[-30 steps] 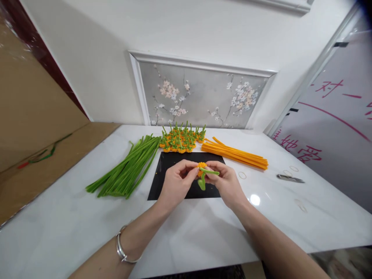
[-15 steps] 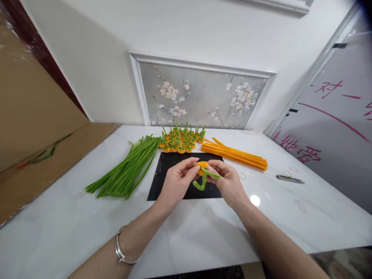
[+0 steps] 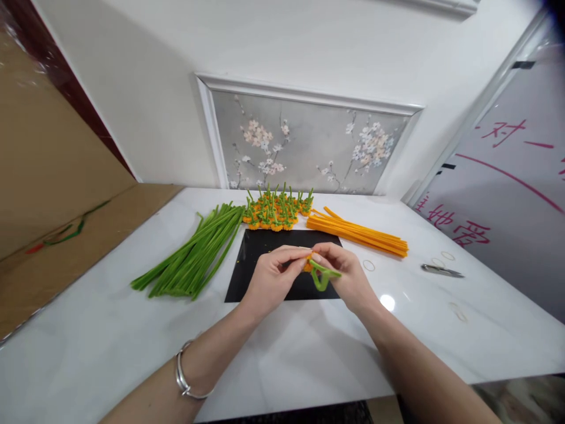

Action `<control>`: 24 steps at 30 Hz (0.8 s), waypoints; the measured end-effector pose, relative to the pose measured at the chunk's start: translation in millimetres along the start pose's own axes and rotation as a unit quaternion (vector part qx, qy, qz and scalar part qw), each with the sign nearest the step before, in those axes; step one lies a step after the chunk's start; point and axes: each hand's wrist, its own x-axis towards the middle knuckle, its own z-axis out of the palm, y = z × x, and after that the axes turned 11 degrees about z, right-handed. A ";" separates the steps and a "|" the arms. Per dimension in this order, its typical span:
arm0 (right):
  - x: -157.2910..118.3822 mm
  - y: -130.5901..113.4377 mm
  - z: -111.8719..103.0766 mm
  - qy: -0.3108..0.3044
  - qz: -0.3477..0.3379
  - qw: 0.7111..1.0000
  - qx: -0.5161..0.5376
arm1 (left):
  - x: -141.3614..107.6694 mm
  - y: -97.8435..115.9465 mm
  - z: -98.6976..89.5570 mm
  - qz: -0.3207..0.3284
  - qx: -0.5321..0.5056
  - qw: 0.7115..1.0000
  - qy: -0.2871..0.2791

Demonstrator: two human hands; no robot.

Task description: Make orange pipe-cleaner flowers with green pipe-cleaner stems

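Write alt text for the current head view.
A person's left hand and right hand pinch a small orange piece with a bent green strand over a black mat. Around the mat lie green strips, orange-and-green pieces and orange strips.

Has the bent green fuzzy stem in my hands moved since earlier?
Yes: the bent green fuzzy stem has shifted rightward against the black rectangular mat.

Two hands [image 3: 271, 277], one held chenille flower [image 3: 325, 272], one green stem bundle [image 3: 192, 256] left, one orange bundle [image 3: 357, 234] right, one black mat [image 3: 249, 262], one snips [image 3: 441, 271], at least four rubber bands [image 3: 364, 264]; far flowers [image 3: 276, 215] uncountably crowded.
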 end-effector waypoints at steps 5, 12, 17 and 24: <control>-1.7 -1.5 -2.9 -0.017 0.014 1.000 0.014 | 0.8 6.0 0.2 -0.088 -0.114 0.990 -0.009; -1.5 -1.0 -5.2 -0.031 0.013 0.999 0.010 | 3.2 6.4 -0.2 -0.072 -0.139 0.987 -0.013; -0.4 -2.0 -9.8 -0.026 -0.029 0.997 -0.065 | 2.2 5.9 0.3 -0.041 -0.058 0.997 -0.027; -1.7 -1.3 -13.3 0.003 -0.091 0.982 -0.166 | 1.6 7.2 -0.4 -0.092 -0.087 0.991 -0.032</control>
